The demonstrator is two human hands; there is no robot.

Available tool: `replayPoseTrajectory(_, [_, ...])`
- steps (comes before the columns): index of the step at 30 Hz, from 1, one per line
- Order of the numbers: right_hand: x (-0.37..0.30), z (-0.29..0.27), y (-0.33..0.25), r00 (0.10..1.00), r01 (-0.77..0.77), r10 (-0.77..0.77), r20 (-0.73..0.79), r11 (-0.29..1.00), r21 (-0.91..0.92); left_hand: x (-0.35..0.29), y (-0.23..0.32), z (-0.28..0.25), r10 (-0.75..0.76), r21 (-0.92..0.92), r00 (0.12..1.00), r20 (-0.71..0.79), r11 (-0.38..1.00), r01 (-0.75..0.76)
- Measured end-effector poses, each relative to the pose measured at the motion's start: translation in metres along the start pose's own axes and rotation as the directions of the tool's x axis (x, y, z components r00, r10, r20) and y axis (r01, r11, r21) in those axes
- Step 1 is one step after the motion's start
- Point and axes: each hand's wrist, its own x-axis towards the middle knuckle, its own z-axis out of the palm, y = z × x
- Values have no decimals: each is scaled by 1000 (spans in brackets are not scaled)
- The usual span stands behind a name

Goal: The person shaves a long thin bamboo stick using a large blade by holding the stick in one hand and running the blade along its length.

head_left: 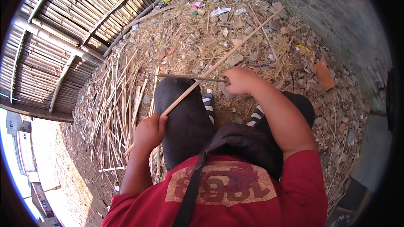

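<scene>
Two hands engaged: left hand (150, 131) closed around a pale strip (229, 55), right hand (240, 80) clenched on the grip of a thin dark blade (181, 77). Strip runs diagonally across the left knee (179, 96), far end over the rubble (191, 40). Blade crosses strip near the knee; contact cannot be confirmed. Loose sticks (110, 109) lie left of the legs.

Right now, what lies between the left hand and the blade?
From left hand to blade, the head view shows bare pale strip over the dark trouser leg.
</scene>
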Motion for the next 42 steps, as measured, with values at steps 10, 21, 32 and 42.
replayPoseTrajectory(10, [8, -4, 49, 988, -103, 114, -100, 989, 109, -1, 0, 0, -7, 91, 999, -41, 996, 10])
replayPoseTrajectory(21, [4, -15, 39, 997, -79, 80, -23, 996, 31, 3, -12, 15, 40, 3, 993, -111, 999, -40])
replayPoseTrajectory(32, [-7, -11, -2, 997, -77, 77, -8, 997, -15, 3, -9, 6, 37, -17, 998, -50, 999, -38])
replayPoseTrajectory(42, [5, -1, 17, 993, -33, 43, -110, 996, 87, 3, -9, 6, 23, -23, 999, -24, 999, -23])
